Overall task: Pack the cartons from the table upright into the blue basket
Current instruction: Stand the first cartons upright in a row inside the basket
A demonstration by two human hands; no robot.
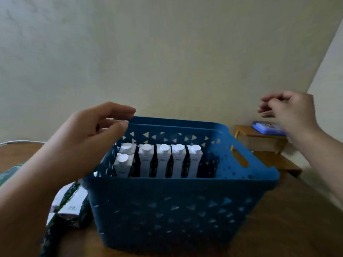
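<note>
The blue basket [178, 206] with triangle holes stands on the wooden table in the middle of the view. Several white-topped cartons [163, 160] stand upright inside it in a row, with one more [122, 164] in front at the left. More cartons [72, 204] lie flat on the table left of the basket. My left hand [87, 138] hovers over the basket's far left corner, fingers apart and holding nothing. My right hand [289, 112] is raised to the right of the basket, fingers loosely curled and empty.
A small wooden shelf [267, 145] stands behind the basket at the right, with a blue packet [269, 127] on top. A white cable [20, 142] runs along the table's far left. A plain wall rises close behind.
</note>
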